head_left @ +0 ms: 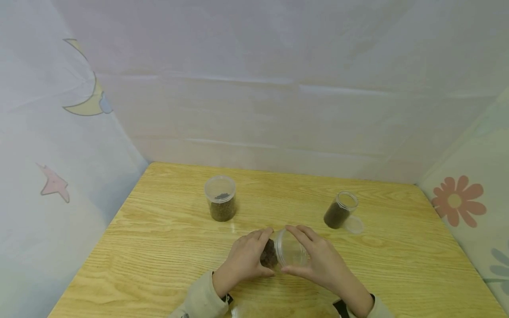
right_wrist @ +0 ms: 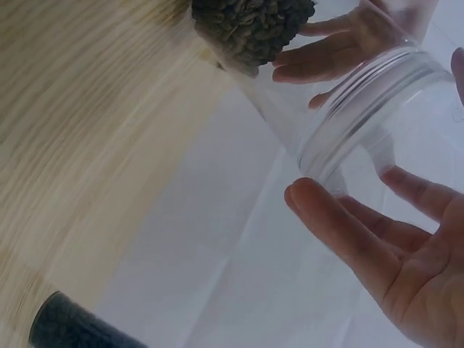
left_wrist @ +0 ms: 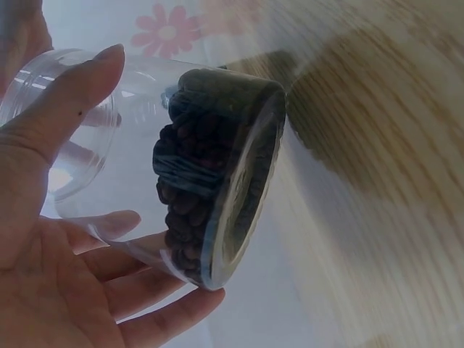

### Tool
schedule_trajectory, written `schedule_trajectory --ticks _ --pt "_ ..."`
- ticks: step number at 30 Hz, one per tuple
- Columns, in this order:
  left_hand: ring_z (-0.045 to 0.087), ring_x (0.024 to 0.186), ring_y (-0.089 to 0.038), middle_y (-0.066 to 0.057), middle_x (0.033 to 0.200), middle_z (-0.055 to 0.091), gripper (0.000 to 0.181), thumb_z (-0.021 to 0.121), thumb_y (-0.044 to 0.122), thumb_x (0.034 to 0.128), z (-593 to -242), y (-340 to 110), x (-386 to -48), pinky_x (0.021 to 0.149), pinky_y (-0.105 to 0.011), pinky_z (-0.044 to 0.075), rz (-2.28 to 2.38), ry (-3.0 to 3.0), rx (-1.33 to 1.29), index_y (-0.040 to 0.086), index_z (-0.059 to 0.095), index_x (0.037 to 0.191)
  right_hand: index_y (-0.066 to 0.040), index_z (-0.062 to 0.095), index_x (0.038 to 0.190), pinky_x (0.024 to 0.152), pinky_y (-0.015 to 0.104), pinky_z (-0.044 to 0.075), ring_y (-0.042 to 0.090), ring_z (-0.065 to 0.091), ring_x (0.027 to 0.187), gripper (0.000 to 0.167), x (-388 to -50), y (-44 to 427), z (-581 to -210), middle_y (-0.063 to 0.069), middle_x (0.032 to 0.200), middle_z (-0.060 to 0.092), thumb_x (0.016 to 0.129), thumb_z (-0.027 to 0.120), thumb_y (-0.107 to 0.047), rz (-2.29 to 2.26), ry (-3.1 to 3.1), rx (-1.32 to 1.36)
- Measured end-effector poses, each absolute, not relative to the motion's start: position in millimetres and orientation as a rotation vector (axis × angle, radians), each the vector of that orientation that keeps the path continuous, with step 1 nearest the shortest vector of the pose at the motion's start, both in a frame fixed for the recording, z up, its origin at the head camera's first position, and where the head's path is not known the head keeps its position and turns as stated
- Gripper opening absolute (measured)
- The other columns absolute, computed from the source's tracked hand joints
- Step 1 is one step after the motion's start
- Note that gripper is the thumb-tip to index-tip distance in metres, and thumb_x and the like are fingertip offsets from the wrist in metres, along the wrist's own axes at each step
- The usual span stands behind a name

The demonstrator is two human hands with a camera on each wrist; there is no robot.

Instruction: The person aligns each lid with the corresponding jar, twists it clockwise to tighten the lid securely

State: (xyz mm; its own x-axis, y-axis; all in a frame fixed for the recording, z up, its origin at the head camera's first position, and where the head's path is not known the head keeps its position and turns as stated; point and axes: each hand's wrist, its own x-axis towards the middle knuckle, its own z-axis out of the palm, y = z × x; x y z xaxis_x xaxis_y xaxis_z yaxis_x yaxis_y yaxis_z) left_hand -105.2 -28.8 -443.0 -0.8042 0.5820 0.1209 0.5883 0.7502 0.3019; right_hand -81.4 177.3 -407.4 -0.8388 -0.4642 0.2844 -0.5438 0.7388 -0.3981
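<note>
My left hand [head_left: 244,256] grips a clear jar lying tilted on its side, with dark beans [left_wrist: 192,174] gathered at its base. Against the jar's ringed mouth is a clear, empty-looking piece [head_left: 292,254]; whether it is a second jar or a deep lid, I cannot tell. The right hand [head_left: 322,260] holds this piece, thumb below and fingers above in the head view. Ridged rings [right_wrist: 370,98] show where the two parts meet. In the left wrist view the left hand [left_wrist: 65,268] has its thumb on one side of the jar and its fingers along the other.
Farther back on the wooden table [head_left: 159,247], a clear jar part filled with dark grains [head_left: 222,210] stands at left. A slimmer jar of dark contents [head_left: 336,215] stands at right, a clear round lid [head_left: 354,225] beside it. Printed cloth [head_left: 254,115] hangs behind.
</note>
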Motion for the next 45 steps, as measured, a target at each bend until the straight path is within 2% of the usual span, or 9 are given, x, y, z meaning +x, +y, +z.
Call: schedule_trajectory --ticks 1,5,8,11,15,27,39,45 --pt "0.056 0.106 -0.027 -0.012 0.121 0.056 0.093 0.083 0.047 0.0579 -443.0 -29.0 -105.2 0.081 -0.040 0.050 -0.520 -2.921 -0.977 0.007 0.041 0.130 -0.011 0.040 0.137 0.074 0.044 0.052 0.032 0.058 0.098 0.091 -81.9 179.0 -407.6 0.018 0.127 0.049 0.062 0.078 -0.048 0.690 -2.770 0.854" --pt "0.055 0.107 -0.027 -0.013 0.123 0.055 0.094 0.083 0.046 0.0579 -442.3 -29.5 -105.5 0.082 -0.041 0.050 -0.542 -2.930 -0.980 0.006 0.040 0.132 -0.012 0.034 0.140 0.083 0.050 0.046 0.037 0.044 0.117 0.100 -85.0 185.9 -408.8 0.017 0.140 0.034 0.058 0.083 -0.040 0.676 -2.695 1.076" --pt "0.055 0.108 -0.028 -0.014 0.123 0.054 0.094 0.083 0.046 0.0580 -440.9 -29.6 -105.6 0.082 -0.040 0.049 -0.548 -2.938 -0.985 0.005 0.040 0.132 -0.011 0.037 0.138 0.086 0.053 0.043 0.037 0.036 0.124 0.098 -87.9 189.0 -409.5 0.016 0.144 0.027 0.056 0.084 -0.038 0.693 -2.615 1.217" --pt "0.055 0.108 -0.028 -0.014 0.123 0.054 0.094 0.083 0.045 0.0581 -440.1 -29.4 -105.8 0.083 -0.041 0.049 -0.550 -2.953 -0.984 0.005 0.040 0.132 -0.011 0.040 0.137 0.089 0.054 0.041 0.034 0.033 0.126 0.091 -90.8 189.8 -409.9 0.013 0.145 0.025 0.060 0.081 -0.039 0.684 -2.572 1.298" --pt "0.055 0.108 -0.027 -0.013 0.124 0.054 0.094 0.083 0.044 0.0582 -441.0 -29.2 -106.5 0.083 -0.040 0.049 -0.544 -2.963 -0.981 0.006 0.040 0.132 -0.011 0.043 0.135 0.093 0.053 0.039 0.030 0.033 0.127 0.084 -92.8 190.0 -410.8 0.011 0.144 0.029 0.064 0.079 -0.039 0.645 -2.540 1.339" --pt "0.056 0.105 -0.027 -0.012 0.121 0.055 0.095 0.083 0.046 0.0571 -443.8 -29.6 -105.9 0.082 -0.039 0.050 -0.524 -2.942 -0.984 0.008 0.038 0.131 -0.012 0.045 0.134 0.085 0.049 0.045 0.030 0.039 0.122 0.079 -94.5 189.4 -411.3 0.009 0.141 0.035 0.067 0.078 -0.039 0.676 -2.469 1.342" --pt "0.056 0.107 -0.028 -0.014 0.123 0.054 0.097 0.081 0.050 0.0568 -444.7 -29.4 -104.6 0.084 -0.039 0.049 -0.503 -2.938 -0.983 0.007 0.038 0.132 -0.014 0.045 0.134 0.084 0.052 0.045 0.033 0.042 0.120 0.089 -89.8 188.3 -413.7 0.009 0.141 0.036 0.056 0.085 -0.027 0.696 -2.510 1.270" --pt "0.056 0.107 -0.029 -0.015 0.123 0.054 0.097 0.080 0.051 0.0570 -446.0 -27.6 -103.7 0.084 -0.039 0.049 -0.507 -2.914 -0.965 0.005 0.039 0.132 -0.012 0.045 0.134 0.081 0.049 0.048 0.036 0.048 0.114 0.087 -89.8 187.7 -413.7 0.017 0.135 0.042 0.058 0.085 -0.029 0.737 -2.561 1.183"
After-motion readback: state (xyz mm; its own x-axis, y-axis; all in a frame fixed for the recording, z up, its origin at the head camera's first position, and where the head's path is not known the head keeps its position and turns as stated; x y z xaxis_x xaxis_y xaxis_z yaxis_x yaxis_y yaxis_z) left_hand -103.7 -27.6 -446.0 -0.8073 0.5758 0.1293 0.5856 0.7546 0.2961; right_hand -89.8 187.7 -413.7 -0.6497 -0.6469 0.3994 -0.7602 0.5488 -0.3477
